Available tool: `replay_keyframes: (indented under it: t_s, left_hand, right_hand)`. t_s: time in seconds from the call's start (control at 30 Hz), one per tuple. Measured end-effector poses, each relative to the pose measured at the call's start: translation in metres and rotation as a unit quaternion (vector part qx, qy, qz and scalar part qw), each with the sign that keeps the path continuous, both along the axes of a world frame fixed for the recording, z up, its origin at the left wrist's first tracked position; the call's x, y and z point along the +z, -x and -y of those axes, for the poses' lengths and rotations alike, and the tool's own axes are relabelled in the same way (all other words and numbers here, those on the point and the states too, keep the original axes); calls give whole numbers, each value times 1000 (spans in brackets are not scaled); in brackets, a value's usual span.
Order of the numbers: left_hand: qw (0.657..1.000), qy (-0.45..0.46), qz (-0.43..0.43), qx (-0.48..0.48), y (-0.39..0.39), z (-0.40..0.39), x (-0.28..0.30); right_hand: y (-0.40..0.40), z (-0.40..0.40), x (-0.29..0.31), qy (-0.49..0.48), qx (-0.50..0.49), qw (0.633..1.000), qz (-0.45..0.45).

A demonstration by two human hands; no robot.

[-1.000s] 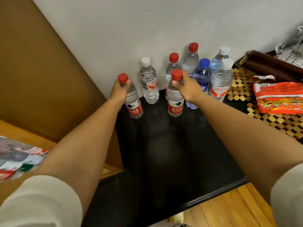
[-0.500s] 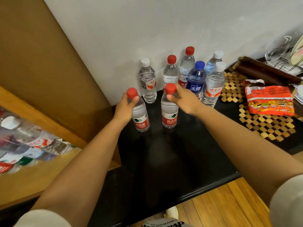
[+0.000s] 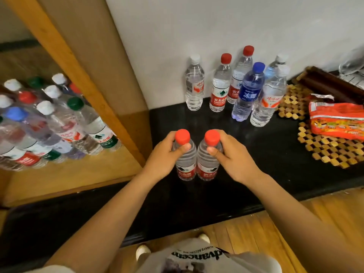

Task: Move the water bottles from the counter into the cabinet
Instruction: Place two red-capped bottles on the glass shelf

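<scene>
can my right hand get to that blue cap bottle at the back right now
Probably not yet: the right hand is gripping a red-capped bottle. The blue-capped bottle stands in the front of its cluster with bare counter before it, so once freed, the path looks open.

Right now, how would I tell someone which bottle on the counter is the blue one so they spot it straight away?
Look at the black counter under the white wall, where six bottles stand in a cluster. The blue-tinted plastic bottle stands in the cluster's front row, just left of a clear white-capped bottle. It alone has a blue cap and dark blue label; its neighbours are clear.
</scene>
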State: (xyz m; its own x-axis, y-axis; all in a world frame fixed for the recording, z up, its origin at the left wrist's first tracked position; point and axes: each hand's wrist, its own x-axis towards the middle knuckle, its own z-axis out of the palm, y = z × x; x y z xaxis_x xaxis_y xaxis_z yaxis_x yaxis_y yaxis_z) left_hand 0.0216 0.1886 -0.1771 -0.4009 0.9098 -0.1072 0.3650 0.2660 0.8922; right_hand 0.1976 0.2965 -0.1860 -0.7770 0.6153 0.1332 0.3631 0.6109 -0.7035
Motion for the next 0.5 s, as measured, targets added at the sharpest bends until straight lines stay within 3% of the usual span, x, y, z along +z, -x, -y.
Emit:
replay_keyframes:
  t_s: [0.17,0.3,0.37,0.5]
  left_hand:
    - [1000,-4,9,13,-15,28,-2]
    - [997,-29,56,36,-21,35,-6]
    - [994,-34,98,30,-24,36,-12]
    - [990,-23,136,5,-31,43,-46]
  right_hand:
    - [-7,24,-13,44,-10,997,-67]
    - [-6,36,-29,256,7,953,-164]
    - [-6,38,-41,312,11,935,-167]
    - [-10,39,-70,328,-27,939,-102]
